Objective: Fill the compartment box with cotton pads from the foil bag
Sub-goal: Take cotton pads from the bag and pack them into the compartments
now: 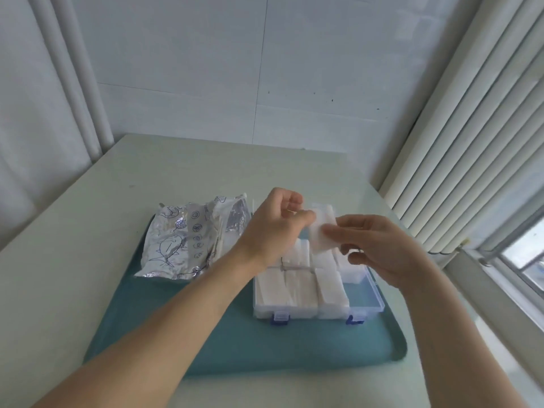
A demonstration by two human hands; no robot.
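A teal tray (pixel 235 348) lies nearest, on a pale table (pixel 73 260). On it stands the clear compartment box (pixel 309 293), its near compartments packed with white cotton pads (pixel 294 284). Above the box's far side, both hands hold a small stack of pads (pixel 321 231): the right hand (pixel 379 248) pinches its right edge between thumb and curled fingers, the left hand (pixel 273 228) pinches its left edge with fingertips. Left of the box, the crumpled foil bag (pixel 188 240) lies open.
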